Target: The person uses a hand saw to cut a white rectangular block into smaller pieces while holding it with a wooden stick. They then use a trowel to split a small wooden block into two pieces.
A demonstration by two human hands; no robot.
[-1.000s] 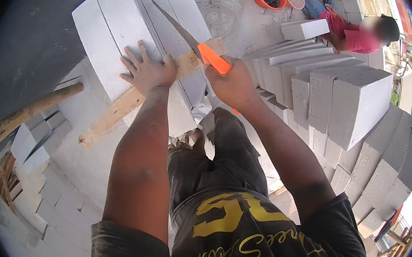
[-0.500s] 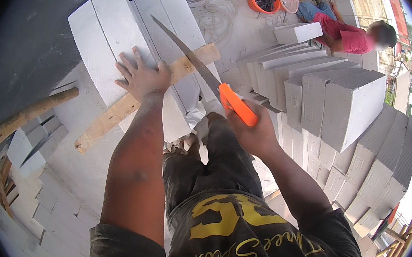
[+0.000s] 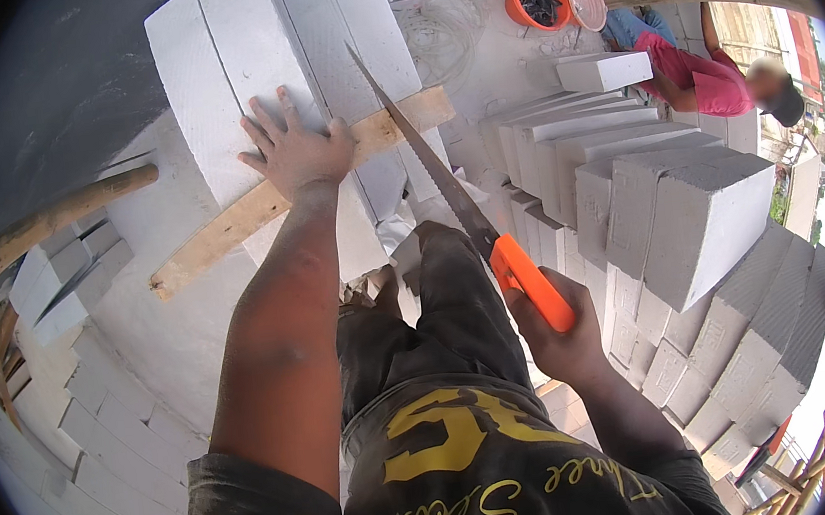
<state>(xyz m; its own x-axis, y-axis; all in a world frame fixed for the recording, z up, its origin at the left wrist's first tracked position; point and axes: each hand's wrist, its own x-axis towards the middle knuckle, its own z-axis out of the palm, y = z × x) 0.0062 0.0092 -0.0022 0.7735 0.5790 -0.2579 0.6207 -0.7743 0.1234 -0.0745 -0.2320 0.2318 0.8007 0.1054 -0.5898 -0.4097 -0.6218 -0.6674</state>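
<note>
My left hand lies with spread fingers, its palm over a wooden plank and its fingertips on a white lightweight block. The plank runs slantwise across a group of these blocks. In my right hand is the orange handle of a handsaw, with the fingers wrapped round it. The saw's long toothed blade crosses the plank near its right end, its tip pointing away from me over the right-hand blocks. Whether the teeth bite into the wood, I cannot tell.
Stacked white blocks stand to my right, more blocks to my left. An orange bucket with dark contents sits far right beside a pale basket. Nearby is a person in a red shirt. A round pole juts in at left.
My right hand has drawn the saw back toward me and to the right, so its handle is lower. My left hand stays on the plank. The person at far right has shifted slightly.
</note>
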